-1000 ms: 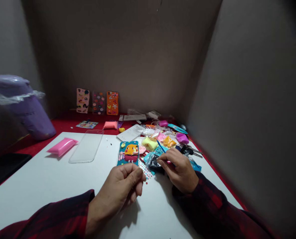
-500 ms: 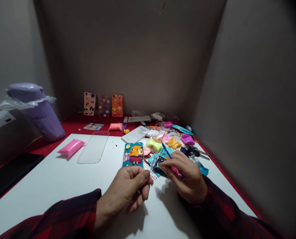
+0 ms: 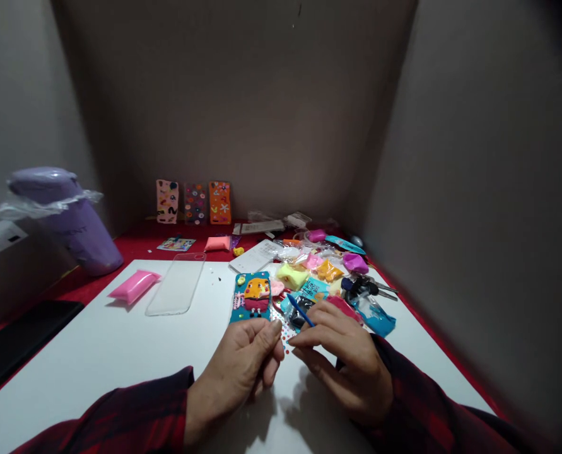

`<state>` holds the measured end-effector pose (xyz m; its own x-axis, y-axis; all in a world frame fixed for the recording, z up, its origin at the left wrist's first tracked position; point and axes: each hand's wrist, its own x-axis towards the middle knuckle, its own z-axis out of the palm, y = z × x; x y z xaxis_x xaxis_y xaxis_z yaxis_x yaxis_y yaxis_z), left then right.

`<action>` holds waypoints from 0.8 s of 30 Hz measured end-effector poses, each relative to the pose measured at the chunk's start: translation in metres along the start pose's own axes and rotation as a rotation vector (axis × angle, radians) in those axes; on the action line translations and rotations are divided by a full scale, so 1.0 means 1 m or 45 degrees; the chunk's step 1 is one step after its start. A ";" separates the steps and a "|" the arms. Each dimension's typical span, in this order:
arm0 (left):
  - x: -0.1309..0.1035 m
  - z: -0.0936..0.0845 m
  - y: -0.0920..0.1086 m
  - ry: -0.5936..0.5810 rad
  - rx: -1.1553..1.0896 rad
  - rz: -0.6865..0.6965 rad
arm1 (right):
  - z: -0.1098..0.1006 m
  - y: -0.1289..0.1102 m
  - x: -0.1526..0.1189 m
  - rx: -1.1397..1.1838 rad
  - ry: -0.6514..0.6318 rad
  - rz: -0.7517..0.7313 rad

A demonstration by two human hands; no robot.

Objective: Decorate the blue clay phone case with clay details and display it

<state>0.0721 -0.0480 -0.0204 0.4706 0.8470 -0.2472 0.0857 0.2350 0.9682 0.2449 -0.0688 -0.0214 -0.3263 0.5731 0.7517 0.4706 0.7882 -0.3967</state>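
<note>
My left hand is closed in a pinch, thumb against forefinger; whatever lies between the fingertips is too small to make out. Just beyond it lies a teal phone case decorated with a clay figure in orange and dark red. A slim blue modelling tool is held in my right hand, tucked among the fingers and slanting up to the left. The thumb and forefinger of that hand are slightly apart, close to the left fingertips. Under the tool are a black clay packet and a sheet of small coloured gems.
Clay packets in several colours, among them a yellow one, crowd the right, with scissors. To the left are a clear phone case, a pink clay packet and a purple bottle. Decorated cases stand at the back.
My right hand has moved left and slightly down, bringing its fingertips nearer to my left hand. The blue tool has shifted left with it. My left hand stays pinched, moving slightly left.
</note>
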 end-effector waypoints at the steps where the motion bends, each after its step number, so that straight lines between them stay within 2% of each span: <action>1: -0.001 0.000 0.000 0.004 0.016 -0.004 | 0.001 0.000 -0.001 0.012 -0.001 0.019; 5: -0.003 0.000 0.002 0.015 0.079 0.007 | 0.004 -0.002 -0.003 0.063 0.004 0.094; 13: -0.005 0.000 0.009 0.050 0.201 0.174 | 0.008 -0.009 0.000 0.154 0.018 0.293; 24: -0.006 -0.008 -0.001 0.131 0.196 0.282 | 0.018 -0.022 0.015 0.171 -0.001 0.412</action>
<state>0.0622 -0.0495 -0.0198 0.4019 0.9154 -0.0239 0.1267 -0.0298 0.9915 0.2150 -0.0737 -0.0105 -0.1784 0.7985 0.5750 0.4379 0.5877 -0.6803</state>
